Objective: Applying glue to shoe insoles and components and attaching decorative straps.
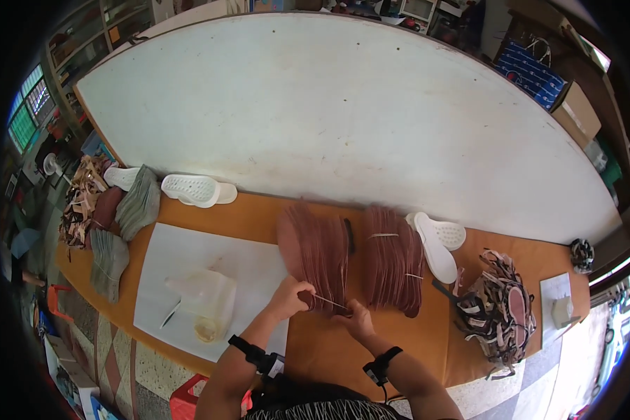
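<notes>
White tabletop sheet (178, 250) bears a cloudy container (215, 299), contents unclear, as left hand (290, 298) and right hand (358, 320) pinch a taut band (330, 302) across brown insoles (313, 245)!

So the thing here is a chunky stack of reddish-brown insoles (315, 245), loads of thin ones packed face to face and propped on their long edges. The leftmost one shows its broad flat side, rounded at the far end. The far ends look kinda blurry, and the whole bunch narrows toward the near end. There's also a thin pale band (329, 302), pulled tight and pretty much straight, slanting across the stack's near end.
</notes>
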`<state>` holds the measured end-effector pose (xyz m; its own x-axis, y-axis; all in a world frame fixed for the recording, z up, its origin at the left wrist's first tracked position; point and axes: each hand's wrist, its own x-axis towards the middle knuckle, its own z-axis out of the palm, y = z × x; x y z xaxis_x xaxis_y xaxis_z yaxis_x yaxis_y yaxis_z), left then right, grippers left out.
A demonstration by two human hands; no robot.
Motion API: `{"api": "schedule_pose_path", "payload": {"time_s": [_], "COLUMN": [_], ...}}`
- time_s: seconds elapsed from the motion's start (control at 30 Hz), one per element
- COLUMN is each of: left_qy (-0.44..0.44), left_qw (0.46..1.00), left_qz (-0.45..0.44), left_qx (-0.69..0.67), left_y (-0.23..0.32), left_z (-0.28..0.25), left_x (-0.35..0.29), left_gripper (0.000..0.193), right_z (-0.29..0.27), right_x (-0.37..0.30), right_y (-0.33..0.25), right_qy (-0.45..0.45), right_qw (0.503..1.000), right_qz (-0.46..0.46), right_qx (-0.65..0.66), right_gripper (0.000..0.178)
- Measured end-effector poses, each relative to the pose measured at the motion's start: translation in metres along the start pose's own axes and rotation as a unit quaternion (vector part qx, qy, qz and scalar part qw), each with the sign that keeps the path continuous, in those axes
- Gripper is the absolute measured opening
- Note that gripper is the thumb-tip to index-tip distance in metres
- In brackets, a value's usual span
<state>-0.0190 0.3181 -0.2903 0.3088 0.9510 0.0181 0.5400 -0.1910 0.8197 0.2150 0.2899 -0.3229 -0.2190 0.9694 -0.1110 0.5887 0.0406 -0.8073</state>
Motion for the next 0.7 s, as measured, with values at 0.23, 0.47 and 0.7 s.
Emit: {"api": "schedule_pose_path", "payload": {"time_s": [0.23,0.47,0.7], "left_qy": [0.017,0.073,-0.057], "left_qw": [0.998,0.994,0.997], "left_qz": [-0.056,-0.074,-0.021], "left_qx": [-0.005,-0.029,0.038], "left_y": [0.029,0.016,0.029], "left_z": [0.002,0.01,0.03], "left_x": [-0.004,-0.018,-0.072], "left_gripper": [0.02,0.011,0.014], "right_z": [0.029,0.013,0.013], "right_x": [0.006,0.006,-0.002], "right_y": [-0.018,-0.024,0.003], "right_qy": [0.126,0.052,0.108], "right_qw": [0.962,0.983,0.984], "right_qz": [0.119,0.064,-0.138], "right_qx": [0.212,0.164,-0.007], "right_gripper": [0.032,0.025,0.015]}}
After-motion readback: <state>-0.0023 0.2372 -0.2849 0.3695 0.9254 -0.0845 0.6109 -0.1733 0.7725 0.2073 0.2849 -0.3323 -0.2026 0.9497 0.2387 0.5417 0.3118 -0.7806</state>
